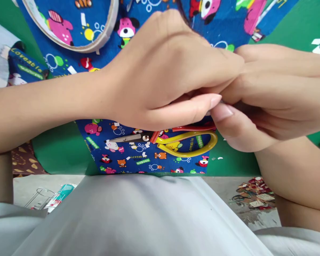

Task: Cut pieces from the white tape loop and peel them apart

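Observation:
My left hand (pixel 170 78) and my right hand (pixel 277 96) meet above the table, fingers curled and pressed together. Both thumbs come tip to tip in a pinch. Whatever lies between the fingertips is hidden; only a tiny greyish sliver shows there. Just below the hands, a pair of scissors (pixel 188 155) with yellow and red coated handles rests on a blue cartoon-print sheet (pixel 149 165), its blades pointing left. My right thumb overlaps the view of the red handle.
A large pale ring (pixel 106 39) lies at the upper left on the printed sheet. White paper scraps (pixel 72 70) are scattered about the green tabletop (pixel 61 153). On the floor are a wire basket (pixel 42 199) and a heap of scraps (pixel 256 193).

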`<control>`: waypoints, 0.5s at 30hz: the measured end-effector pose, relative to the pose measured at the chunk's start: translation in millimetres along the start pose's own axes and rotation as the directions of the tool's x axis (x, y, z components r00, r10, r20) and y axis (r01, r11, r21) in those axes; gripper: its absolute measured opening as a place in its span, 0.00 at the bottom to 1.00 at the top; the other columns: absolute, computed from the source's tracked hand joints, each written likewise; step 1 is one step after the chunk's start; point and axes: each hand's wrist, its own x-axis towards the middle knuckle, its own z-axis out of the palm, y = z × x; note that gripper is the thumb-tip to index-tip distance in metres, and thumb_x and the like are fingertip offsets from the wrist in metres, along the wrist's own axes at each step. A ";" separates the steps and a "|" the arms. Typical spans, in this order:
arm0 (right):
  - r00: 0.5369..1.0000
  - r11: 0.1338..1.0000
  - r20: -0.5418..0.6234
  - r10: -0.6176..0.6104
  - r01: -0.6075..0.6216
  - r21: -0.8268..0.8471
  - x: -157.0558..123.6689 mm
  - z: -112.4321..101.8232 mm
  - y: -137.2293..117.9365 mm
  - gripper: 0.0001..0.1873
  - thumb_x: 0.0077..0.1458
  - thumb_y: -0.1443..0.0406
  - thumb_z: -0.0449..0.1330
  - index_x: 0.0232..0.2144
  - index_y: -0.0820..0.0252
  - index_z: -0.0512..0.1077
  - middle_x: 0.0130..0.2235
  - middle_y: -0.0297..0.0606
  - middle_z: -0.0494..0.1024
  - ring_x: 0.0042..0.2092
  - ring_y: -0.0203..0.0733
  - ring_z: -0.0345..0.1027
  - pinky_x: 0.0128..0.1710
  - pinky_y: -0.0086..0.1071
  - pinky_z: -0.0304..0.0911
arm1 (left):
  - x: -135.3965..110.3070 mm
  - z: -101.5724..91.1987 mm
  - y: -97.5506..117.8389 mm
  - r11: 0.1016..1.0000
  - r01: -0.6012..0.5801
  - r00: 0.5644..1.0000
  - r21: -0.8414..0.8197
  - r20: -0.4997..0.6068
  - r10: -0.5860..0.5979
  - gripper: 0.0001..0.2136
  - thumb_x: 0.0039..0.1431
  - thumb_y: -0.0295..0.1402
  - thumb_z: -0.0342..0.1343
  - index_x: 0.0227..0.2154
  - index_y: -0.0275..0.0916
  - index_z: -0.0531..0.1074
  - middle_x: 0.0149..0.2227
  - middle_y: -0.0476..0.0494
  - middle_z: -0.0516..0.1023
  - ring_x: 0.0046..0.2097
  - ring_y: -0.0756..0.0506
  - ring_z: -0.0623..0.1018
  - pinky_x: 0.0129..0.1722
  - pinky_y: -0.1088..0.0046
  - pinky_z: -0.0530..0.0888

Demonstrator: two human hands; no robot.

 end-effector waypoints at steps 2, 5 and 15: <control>1.000 1.000 0.015 0.024 -0.024 0.010 5.1 0.1 -3.3 0.39 0.64 0.48 0.54 0.09 0.67 0.59 0.16 0.28 0.52 0.20 0.12 0.44 0.24 0.21 0.40 | 0.8 -0.9 0.4 1.000 0.019 1.000 0.002 0.009 -0.019 0.19 0.66 0.40 0.42 0.21 0.36 0.60 0.24 0.51 0.51 0.50 0.40 0.85 0.60 0.51 0.74; 1.000 0.999 0.016 0.010 -0.010 0.038 4.9 1.0 -0.8 0.40 0.64 0.46 0.56 0.09 0.68 0.59 0.14 0.28 0.52 0.19 0.11 0.43 0.24 0.22 0.40 | 1.8 -2.9 2.1 1.000 0.026 1.000 0.003 0.015 -0.026 0.19 0.66 0.41 0.41 0.21 0.36 0.59 0.23 0.51 0.50 0.50 0.39 0.85 0.59 0.50 0.74; 0.996 0.996 0.008 0.093 -0.093 -0.011 -11.0 -4.7 6.3 0.37 0.64 0.45 0.56 0.14 0.65 0.61 0.18 0.29 0.55 0.24 0.16 0.49 0.28 0.26 0.46 | 1.4 -1.5 2.4 1.000 0.020 1.000 0.014 0.008 -0.020 0.19 0.65 0.40 0.40 0.21 0.36 0.58 0.24 0.50 0.55 0.50 0.40 0.86 0.58 0.53 0.76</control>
